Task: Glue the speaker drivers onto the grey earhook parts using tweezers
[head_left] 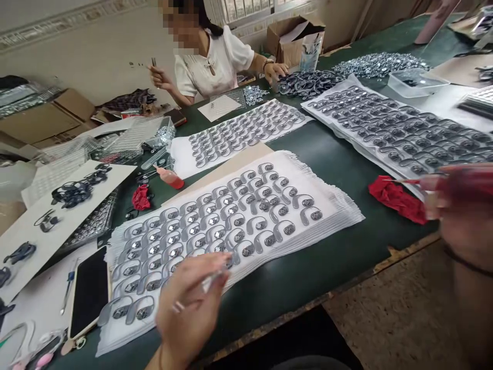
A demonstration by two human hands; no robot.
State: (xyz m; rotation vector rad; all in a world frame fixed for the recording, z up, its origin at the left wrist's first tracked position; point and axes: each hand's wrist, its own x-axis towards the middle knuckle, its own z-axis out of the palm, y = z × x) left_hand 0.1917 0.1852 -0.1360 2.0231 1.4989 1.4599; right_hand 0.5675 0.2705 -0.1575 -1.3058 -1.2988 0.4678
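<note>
My left hand (190, 303) is over the near edge of a stack of white foam sheets (327, 195), thumb and fingers pinched on a small grey hook-shaped piece (230, 258), partly hidden by the fingertips. Rows of similar grey curved pieces (261, 224), each with a round metallic part, lie across the top sheet. At the right edge my right hand (464, 239) is raised and blurred by motion. It is wrapped round a red needle-tipped squeeze bottle (462, 187), its thin tip pointing left above a crumpled red cloth (398, 199).
A co-worker (210, 67) sits across the green table (269, 285). Two more sheets of pieces (246, 131) (400, 126) lie farther back. Another red-filled bottle (169, 177), a red cloth (141, 197) and a phone (89, 293) are on the left. Loose parts (379, 64) are heaped behind.
</note>
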